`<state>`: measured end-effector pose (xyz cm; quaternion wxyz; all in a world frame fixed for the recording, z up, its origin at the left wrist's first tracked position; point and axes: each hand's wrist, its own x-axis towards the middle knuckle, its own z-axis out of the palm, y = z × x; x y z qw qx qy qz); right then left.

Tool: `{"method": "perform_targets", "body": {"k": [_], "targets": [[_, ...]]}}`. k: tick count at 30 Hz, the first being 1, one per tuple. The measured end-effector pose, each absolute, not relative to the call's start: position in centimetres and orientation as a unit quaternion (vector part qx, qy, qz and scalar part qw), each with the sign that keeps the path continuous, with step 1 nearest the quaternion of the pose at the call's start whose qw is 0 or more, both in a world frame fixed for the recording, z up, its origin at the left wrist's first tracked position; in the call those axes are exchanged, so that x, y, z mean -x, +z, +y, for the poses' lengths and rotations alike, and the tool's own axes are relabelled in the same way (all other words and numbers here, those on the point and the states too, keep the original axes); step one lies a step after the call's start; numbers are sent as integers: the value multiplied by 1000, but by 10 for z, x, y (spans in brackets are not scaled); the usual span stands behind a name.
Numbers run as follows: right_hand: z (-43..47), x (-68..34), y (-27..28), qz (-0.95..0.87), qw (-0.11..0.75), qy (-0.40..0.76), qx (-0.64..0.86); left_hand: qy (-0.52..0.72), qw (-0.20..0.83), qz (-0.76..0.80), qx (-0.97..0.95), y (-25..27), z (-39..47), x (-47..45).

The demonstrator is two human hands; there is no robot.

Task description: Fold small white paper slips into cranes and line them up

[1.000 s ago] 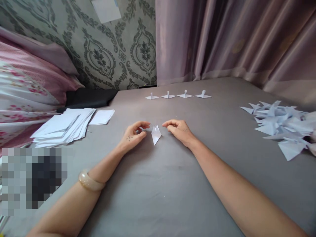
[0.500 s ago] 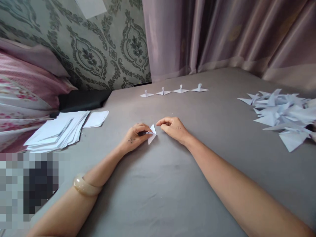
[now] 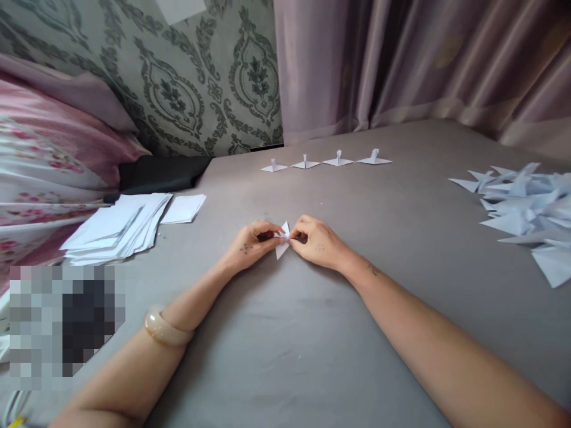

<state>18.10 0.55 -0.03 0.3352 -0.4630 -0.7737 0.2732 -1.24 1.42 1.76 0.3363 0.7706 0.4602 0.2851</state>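
Note:
Between my two hands is a small white origami paper crane (image 3: 282, 249), its pointed wings sticking out toward the back and toward me. My left hand (image 3: 255, 242) pinches it from the left side with thumb and forefinger. From the right, my right hand (image 3: 317, 241) closes thumb and fingertip on its other side. The fingertips nearly meet and hide the middle of the fold. Both hands rest low over the grey cloth surface (image 3: 285, 333).
Several similar folded paper pieces (image 3: 339, 159) stand in a row at the back. A heap of white folded papers (image 3: 530, 205) lies at the right. Left are a paper stack (image 3: 116, 232), a smaller stack (image 3: 184, 209) and a black item (image 3: 165, 173).
My right hand has moved left and now pinches the paper crane, where it was apart from it before. My left hand keeps its hold. The whole view has shifted slightly.

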Motion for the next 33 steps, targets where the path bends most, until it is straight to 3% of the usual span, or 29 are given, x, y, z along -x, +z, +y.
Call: {"method": "perform_targets", "body": {"k": [8, 14, 22, 33], "targets": [[6, -180, 1, -783, 331, 252, 462, 333, 433, 458, -701, 15, 13, 10], [4, -178, 5, -773, 329, 259, 476, 358, 436, 444, -696, 3, 18, 11], [-8, -164, 17, -681, 412, 294, 530, 369, 418, 419, -717, 4, 16, 10], [-12, -157, 27, -682, 369, 276, 568, 361, 402, 423, -727, 7, 15, 9]]}}
